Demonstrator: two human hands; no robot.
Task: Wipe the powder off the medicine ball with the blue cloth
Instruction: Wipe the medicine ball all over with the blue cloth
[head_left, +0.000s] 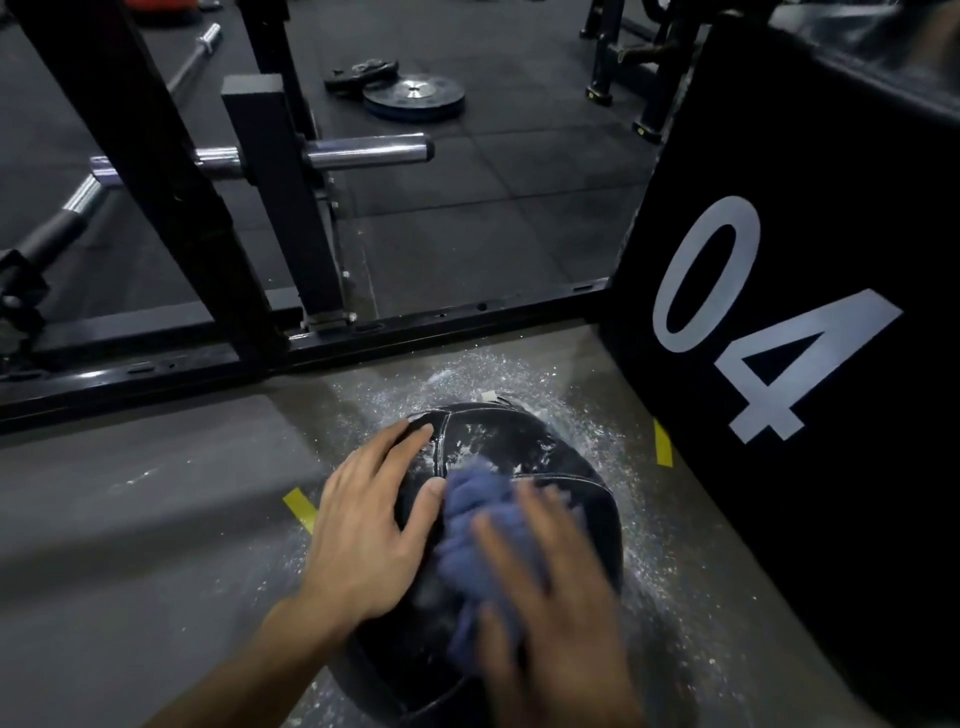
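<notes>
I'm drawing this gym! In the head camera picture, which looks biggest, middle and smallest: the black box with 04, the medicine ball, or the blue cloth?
1. Black box, by far the biggest.
2. Medicine ball, partly hidden by hands.
3. Blue cloth, the smallest, bunched on the ball.

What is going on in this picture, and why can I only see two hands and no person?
The camera sits on the person's head and looks down, so you see only their arms and hands, just as they do. There is one picture, taken from up there. No machine is at work here, only a person in a gym.

On the grey floor lies a black medicine ball with white powder on it, and more powder is scattered on the floor around it. The left hand rests flat on the ball, probably to steady it. The right hand presses a blue cloth onto the ball; it looks blurry, so it is likely rubbing.

To the right stands a big black box marked 04. Behind are a black metal rack and weight plates on the floor.
</notes>
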